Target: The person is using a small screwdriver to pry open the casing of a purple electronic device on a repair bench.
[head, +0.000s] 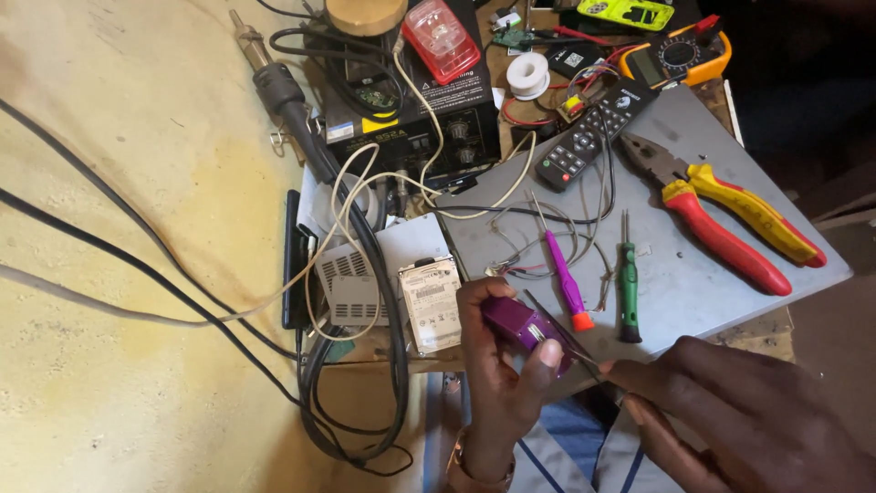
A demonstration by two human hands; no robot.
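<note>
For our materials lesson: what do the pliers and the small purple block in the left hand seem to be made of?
Pliers: dull grey metal jaws, probably steel; glossy red and yellow grips, likely rubber or plastic. Purple block in the left hand: smooth, slightly shiny shell, apparently plastic, with a metal-looking end.

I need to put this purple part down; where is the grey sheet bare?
Bare: the grey sheet between the green screwdriver and the pliers. Crowded: the wires by the purple screwdriver, and everything near the remote.

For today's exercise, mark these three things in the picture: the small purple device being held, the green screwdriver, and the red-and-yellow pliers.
Purple device [516, 321], head view, on its purple casing.
Green screwdriver [629, 290], head view, on the green handle.
Red-and-yellow pliers [721, 242], head view, on the red handle.
</note>
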